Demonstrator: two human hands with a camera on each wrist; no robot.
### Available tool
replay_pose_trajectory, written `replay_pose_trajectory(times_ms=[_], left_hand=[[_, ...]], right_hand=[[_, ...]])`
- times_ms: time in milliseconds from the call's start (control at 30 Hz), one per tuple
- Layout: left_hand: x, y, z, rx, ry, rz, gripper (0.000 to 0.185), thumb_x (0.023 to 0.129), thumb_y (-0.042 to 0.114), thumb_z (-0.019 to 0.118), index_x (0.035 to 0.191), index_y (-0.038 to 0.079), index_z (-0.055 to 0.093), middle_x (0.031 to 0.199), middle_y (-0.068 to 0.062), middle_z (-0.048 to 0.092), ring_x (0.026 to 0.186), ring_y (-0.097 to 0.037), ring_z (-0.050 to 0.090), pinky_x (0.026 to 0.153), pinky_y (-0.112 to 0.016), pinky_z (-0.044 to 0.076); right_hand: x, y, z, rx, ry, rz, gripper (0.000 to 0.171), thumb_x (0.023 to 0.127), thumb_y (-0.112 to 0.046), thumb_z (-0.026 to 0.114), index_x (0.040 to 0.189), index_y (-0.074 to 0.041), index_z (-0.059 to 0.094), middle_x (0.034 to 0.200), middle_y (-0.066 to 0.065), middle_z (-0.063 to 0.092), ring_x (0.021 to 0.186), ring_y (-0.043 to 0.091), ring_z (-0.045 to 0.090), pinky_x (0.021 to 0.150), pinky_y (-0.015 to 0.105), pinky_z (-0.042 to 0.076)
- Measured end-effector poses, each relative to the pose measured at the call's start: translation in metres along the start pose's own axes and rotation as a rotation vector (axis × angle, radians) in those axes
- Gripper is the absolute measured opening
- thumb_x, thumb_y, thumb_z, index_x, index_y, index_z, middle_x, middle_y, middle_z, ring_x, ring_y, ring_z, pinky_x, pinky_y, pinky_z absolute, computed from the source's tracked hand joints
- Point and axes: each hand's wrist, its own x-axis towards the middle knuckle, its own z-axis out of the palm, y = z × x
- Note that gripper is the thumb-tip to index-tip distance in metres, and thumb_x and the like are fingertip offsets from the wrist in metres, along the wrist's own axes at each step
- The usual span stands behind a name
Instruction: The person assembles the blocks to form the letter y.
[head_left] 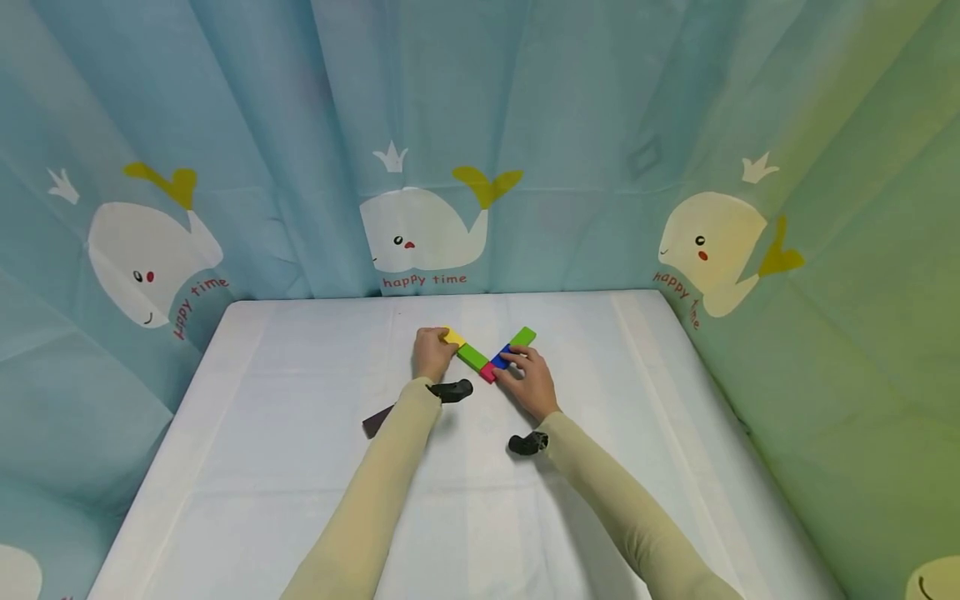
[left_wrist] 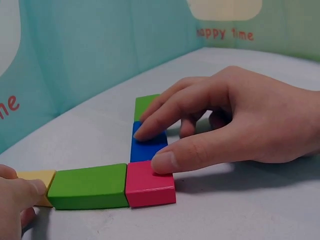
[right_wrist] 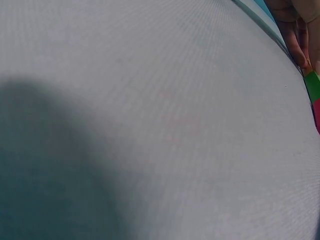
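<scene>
Pinching the yellow block (head_left: 454,337), the left hand (head_left: 432,355) sits just above the centre of the head frame's lower half, thumb and fingers closed narrowly on the piece. The right hand (head_left: 532,383), to its right, has a wider spread: thumb on the pink block (left_wrist: 150,189), a fingertip on top of the blue block (left_wrist: 146,151), neither block enclosed.

Five blocks form a V at the middle of the head frame. Left branch, from its upper end: yellow block, first green block (left_wrist: 90,186), pink block at the vertex. Right branch: blue block, then second green block (head_left: 525,336) at its upper end. Adjoining blocks touch end to end, except that the blue block meets a side of the pink block.

A dark brown block (head_left: 377,422) lies lower left of the V, partly hidden by the left sleeve (head_left: 382,483). All blocks lie on a white-covered table (head_left: 262,500).
</scene>
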Motion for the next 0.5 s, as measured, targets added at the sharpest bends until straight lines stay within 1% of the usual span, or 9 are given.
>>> replay_pose_trajectory(times_ms=[267,500], left_hand=[[0.0039,-0.0046,0.0024,0.009,0.006,0.024,0.038,0.086,0.006,0.074,0.122,-0.005,0.065,0.118,-0.019,0.056,0.108,-0.028,0.057,0.090,-0.034,0.050],[0.0020,-0.0053,0.0024,0.013,0.009,0.031,0.038,0.086,0.006,0.075,0.120,-0.005,0.066,0.117,-0.019,0.056,0.107,-0.029,0.056,0.090,-0.036,0.050]], right_hand=[[0.0016,0.0035,0.0017,-0.002,0.010,-0.013,0.041,0.087,-0.030,0.075,0.119,-0.005,0.070,0.130,0.013,0.056,0.114,0.030,0.055,0.091,0.043,0.049],[0.0019,0.0060,0.0035,-0.003,-0.006,0.002,0.041,0.087,-0.031,0.075,0.120,-0.005,0.070,0.132,0.013,0.055,0.114,0.029,0.055,0.092,0.042,0.048]])
